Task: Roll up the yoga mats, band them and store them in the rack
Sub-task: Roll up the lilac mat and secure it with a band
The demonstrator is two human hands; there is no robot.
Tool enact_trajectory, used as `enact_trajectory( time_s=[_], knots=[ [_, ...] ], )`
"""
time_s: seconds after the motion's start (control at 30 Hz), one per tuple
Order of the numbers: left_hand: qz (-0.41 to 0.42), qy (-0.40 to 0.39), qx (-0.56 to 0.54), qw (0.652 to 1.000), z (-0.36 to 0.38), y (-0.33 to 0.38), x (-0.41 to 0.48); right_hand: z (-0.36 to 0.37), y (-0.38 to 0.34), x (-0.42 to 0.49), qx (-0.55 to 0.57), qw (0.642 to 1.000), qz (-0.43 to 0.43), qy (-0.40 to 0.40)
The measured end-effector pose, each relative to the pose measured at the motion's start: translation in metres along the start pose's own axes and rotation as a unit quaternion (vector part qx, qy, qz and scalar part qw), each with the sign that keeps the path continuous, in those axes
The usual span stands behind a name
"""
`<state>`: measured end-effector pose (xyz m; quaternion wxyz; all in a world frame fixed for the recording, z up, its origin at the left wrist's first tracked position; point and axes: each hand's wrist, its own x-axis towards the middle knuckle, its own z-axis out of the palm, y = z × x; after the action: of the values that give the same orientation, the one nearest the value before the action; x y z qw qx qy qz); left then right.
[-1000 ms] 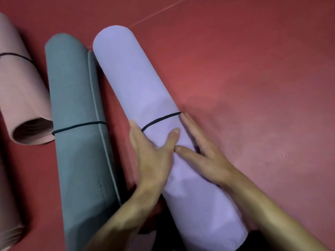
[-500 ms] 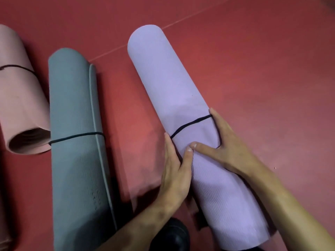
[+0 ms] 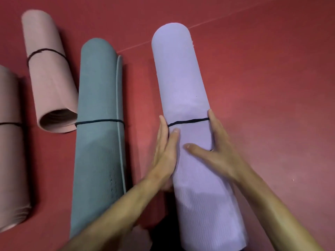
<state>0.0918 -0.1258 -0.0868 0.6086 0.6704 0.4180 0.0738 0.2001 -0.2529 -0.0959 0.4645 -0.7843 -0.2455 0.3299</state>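
Fingers (image 3: 164, 131): straight on both hands and laid flat against the lilac roll from either side, curled round nothing.
Red floor (image 3: 272, 87): matte and padded-looking, with a thin pale seam running aslant behind the far ends of the rolls. All four rolls lie on it side by side; its edges and corners are out of view.
Lilac rolled foam yoga mat (image 3: 183, 84): the task's roll in hand and the rightmost of the four. It lies flat, with its near end towards the person.
Teal rolled foam yoga mat (image 3: 97, 98): just left of the lilac one with a strip of floor between them. Its loose outer edge shows along its right side.
Pink rolled foam yoga mat (image 3: 49, 78): left of the teal one, its open spiral end touching the teal roll's side.
Second pink rolled mat (image 3: 9, 151): furthest left and partly cut off.
Left hand (image 3: 165, 153): pressed along the lilac roll's left flank, thumb on top near the band.
Right hand (image 3: 217, 153): pressed along the right flank, thumb spread across the top.
Thin black elastic band (image 3: 188, 121): circles the lilac roll between the two sets of fingertips.
Other black bands: one on the teal roll (image 3: 99, 121), one on the pink roll (image 3: 45, 51), one on the cut-off roll (image 3: 9, 123).
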Motion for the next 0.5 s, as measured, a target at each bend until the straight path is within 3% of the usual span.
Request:
enact_trajectory(
  time_s=[0.17,0.27,0.5],
  knots=[
    [0.021,-0.029,0.062,0.997,0.007,0.010,0.017,-0.020,-0.016,0.020,0.069,0.997,-0.006,-0.042],
    [0.004,0.001,0.030,1.000,0.021,0.013,0.014,-0.020,-0.021,0.022,0.112,0.994,-0.004,-0.018],
    [-0.024,0.020,0.005,0.999,0.011,0.024,0.037,0.003,-0.004,0.037,-0.036,0.998,0.007,0.060]
  ],
)
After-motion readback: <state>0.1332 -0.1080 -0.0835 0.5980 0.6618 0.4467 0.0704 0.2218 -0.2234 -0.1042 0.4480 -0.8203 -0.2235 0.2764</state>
